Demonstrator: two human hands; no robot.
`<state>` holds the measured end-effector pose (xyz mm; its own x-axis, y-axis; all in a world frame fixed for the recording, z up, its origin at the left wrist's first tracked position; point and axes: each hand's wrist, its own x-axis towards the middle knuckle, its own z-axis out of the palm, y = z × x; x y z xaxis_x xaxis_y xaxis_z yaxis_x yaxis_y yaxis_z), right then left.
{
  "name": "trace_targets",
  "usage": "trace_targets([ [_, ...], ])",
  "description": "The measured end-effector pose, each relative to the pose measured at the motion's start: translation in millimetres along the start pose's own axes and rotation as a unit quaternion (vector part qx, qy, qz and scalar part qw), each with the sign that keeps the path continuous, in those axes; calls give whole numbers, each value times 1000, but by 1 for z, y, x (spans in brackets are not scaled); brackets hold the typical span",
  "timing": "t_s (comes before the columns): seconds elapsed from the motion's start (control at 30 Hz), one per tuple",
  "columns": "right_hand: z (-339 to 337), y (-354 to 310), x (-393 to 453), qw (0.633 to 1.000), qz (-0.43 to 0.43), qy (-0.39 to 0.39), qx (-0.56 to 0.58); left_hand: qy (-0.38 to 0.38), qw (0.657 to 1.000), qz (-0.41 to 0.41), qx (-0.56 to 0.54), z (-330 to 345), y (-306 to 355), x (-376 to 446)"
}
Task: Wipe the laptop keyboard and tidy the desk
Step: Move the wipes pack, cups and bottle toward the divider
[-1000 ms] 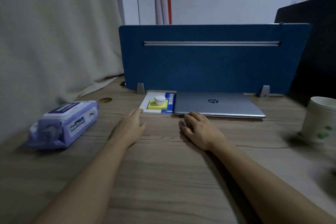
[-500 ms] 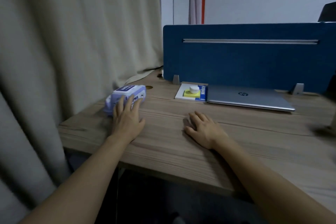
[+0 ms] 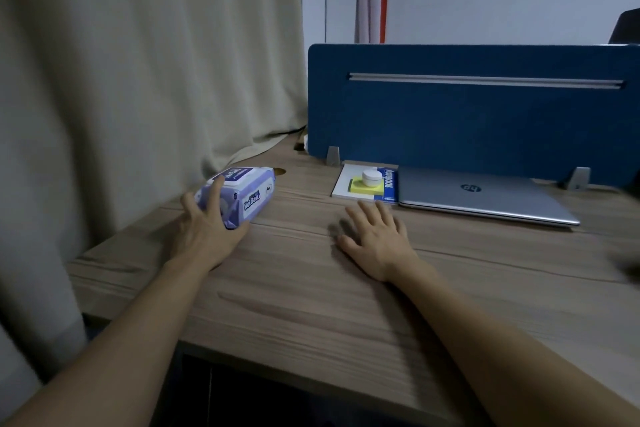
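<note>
Beige curtain (image 3: pixel 138 80) beside blue desk divider (image 3: pixel 467 114).

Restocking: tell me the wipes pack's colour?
Lilac with a dark-blue label, wipes pack, head view.

Wood-grain matt desk (image 3: pixel 311 288); glossy plastic wipes pack (image 3: pixel 249 196) under left fingers (image 3: pixel 214 194); brushed metal laptop (image 3: pixel 485 196); matt cloth curtain (image 3: pixel 138 62), felt divider (image 3: pixel 467 121).

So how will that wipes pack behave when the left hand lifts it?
The wipes pack looks like soft film, so it probably gives under the left hand. Its glossy wrap may be slippery. Being bulgy, it is likely fairly heavy.
</note>
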<state>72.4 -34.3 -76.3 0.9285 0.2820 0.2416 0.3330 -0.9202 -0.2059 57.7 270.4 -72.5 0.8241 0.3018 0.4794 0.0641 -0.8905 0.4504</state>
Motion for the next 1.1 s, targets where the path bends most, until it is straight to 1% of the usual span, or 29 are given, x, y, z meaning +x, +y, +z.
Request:
trace_targets([
  [0.1,0,17,12,999,18,31,-6,2,1000,15,20,10,9,9],
  [0.23,-1,43,25,998,39,49,-32,-15,999,30,34,32,26,20],
  [0.33,-2,61,34,995,51,75,-41,-23,998,39,47,52,45,31],
  [0.47,-3,81,43,993,58,89,-57,-29,997,46,53,84,76,45],
  [0.6,-3,98,51,990,54,114,-64,-33,997,62,43,113,102,65],
  [0.73,-3,114,66,989,61,120,-62,-44,996,62,37,135,117,84],
  [0.93,-3,124,90,984,58,153,-68,-43,997,56,19,156,130,105],
  [1.1,-3,127,102,982,73,150,-89,-38,997,64,-1,169,135,119],
])
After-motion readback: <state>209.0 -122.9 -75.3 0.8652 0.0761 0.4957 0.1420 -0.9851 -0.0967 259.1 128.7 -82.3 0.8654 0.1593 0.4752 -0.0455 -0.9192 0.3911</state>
